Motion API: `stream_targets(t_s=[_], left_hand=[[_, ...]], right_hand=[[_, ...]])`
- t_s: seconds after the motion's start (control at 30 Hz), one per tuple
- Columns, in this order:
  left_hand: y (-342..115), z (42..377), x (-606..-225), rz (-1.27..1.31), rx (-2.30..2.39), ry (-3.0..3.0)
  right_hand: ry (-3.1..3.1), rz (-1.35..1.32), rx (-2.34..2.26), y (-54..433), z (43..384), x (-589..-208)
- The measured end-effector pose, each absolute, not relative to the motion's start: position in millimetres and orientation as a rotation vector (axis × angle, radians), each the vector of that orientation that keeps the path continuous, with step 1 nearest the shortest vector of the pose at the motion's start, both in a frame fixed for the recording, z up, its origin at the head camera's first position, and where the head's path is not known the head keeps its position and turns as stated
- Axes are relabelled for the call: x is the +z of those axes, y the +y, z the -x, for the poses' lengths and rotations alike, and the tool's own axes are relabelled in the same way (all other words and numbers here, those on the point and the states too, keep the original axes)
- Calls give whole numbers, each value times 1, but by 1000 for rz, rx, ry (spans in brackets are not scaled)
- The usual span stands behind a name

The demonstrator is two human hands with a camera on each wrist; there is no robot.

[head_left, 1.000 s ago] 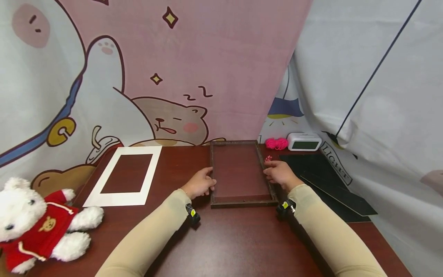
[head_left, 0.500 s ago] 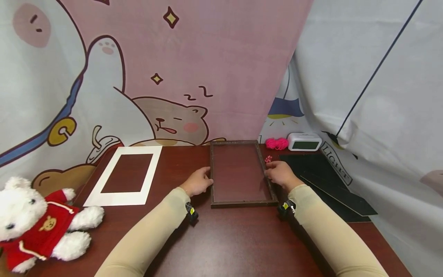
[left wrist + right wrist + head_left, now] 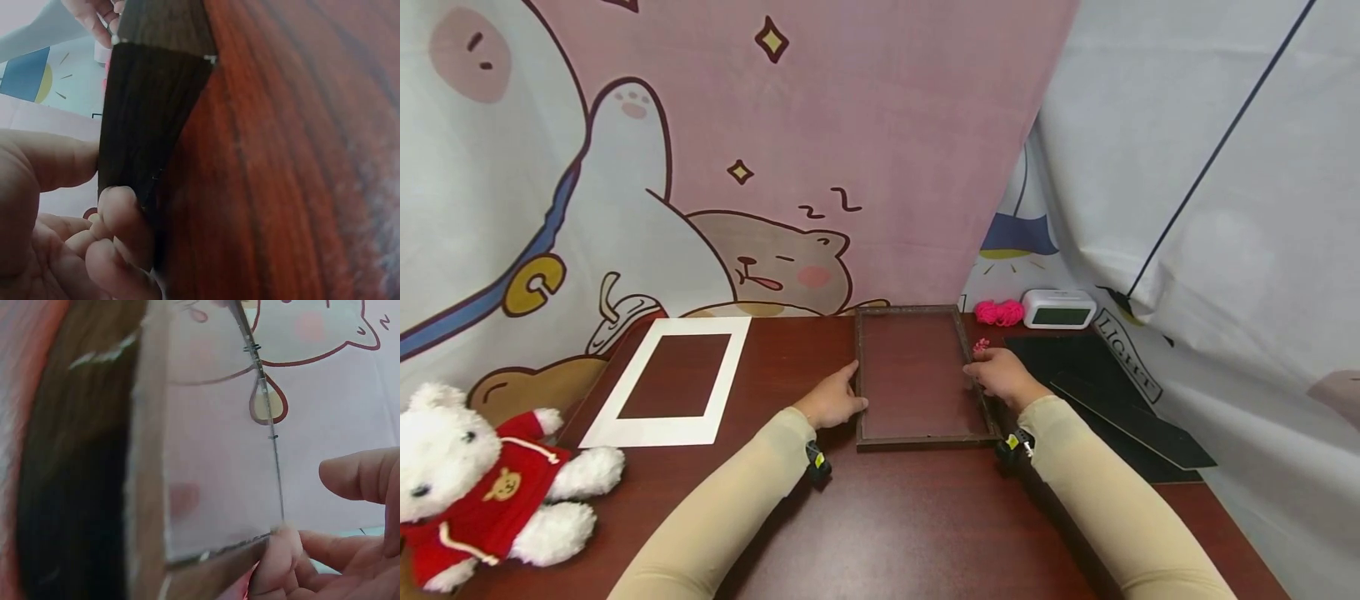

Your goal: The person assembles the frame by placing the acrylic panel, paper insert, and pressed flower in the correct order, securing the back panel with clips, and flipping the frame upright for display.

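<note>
A dark wooden picture frame [image 3: 927,442] with a clear pane [image 3: 917,367] lies flat on the table. My left hand [image 3: 830,400] pinches its left side. In the left wrist view, the thumb [image 3: 62,161] touches the frame's upper edge while curled fingers [image 3: 125,225] meet its side face. At the frame's right side is my right hand [image 3: 1002,377]. Fingertips [image 3: 282,550] of that hand touch the border in the right wrist view. Its thumb [image 3: 356,475] stands away from the frame. The far ends of some right fingers are hidden.
To the left lie a white mat board [image 3: 662,431] with a rectangular opening and a teddy bear [image 3: 505,483] in red. Behind on the right are pink yarn [image 3: 999,312] and a white clock [image 3: 1059,309]. Black boards [image 3: 1127,417] lie beside my right forearm.
My left hand drew back slightly, then came up to the frame's side again. The right hand shifted a little inward over the right border. The frame stays in about the same place.
</note>
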State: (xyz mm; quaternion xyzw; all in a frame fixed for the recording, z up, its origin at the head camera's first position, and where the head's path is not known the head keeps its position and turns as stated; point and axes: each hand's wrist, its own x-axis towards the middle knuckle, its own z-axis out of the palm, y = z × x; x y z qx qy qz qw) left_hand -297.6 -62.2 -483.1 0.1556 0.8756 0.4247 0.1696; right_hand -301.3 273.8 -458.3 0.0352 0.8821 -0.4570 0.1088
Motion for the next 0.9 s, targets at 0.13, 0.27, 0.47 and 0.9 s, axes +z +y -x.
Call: stream_targets(t_s=[0.13,0.27,0.47,0.9], left_hand=[[-63,296,-481,-452,1179,2495],[-63,295,-480,-467,1163,2499],[-64,293,-481,-464,1147,2495],[-94,283,-482,-459,1160,2492]], right_hand=[[2602,-98,-1350,267,306,-458],[2716,-59,-1272,262,311,-458],[2741,-67,-1179,266,310,-458],[2728,272,-1018,274,301,-469]])
